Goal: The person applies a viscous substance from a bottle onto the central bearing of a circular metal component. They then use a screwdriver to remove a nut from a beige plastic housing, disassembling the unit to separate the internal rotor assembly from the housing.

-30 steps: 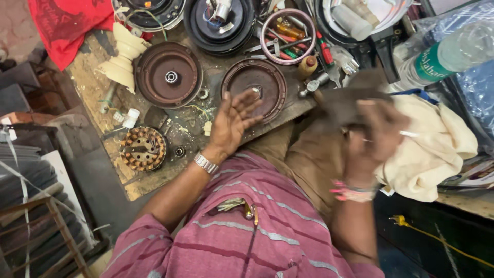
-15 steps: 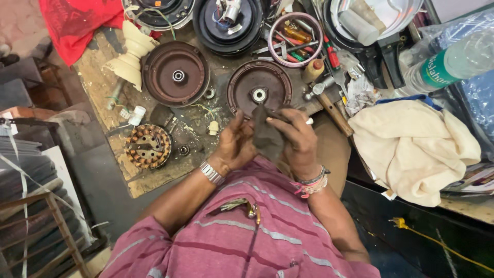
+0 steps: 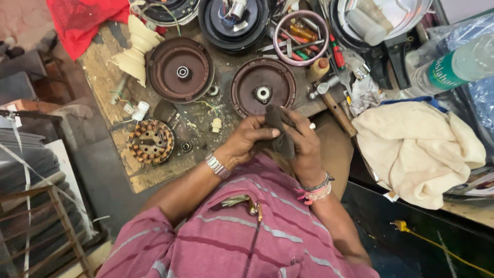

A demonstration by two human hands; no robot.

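Cream cloth [image 3: 419, 149] resettled; cluttered workbench [image 3: 110, 82].

Both hands [image 3: 278, 139] gripping dark rag [image 3: 280, 135], workbench [image 3: 110, 77]

Item held: one dark brown cloth [image 3: 279, 135], soiled, crumpled and folded over itself, hanging in a loose vertical bunch. Upper end stands up just in front of the near rim of the round brown motor cover [image 3: 263, 94]; lower end trails down away from that cover. The left hand [image 3: 248, 140] pinches it from one side, thumb across the fabric; the right hand [image 3: 303, 146] wraps it from the other. The cloth is raised off the bench, apart from the cover. What lies inside its folds cannot be told.
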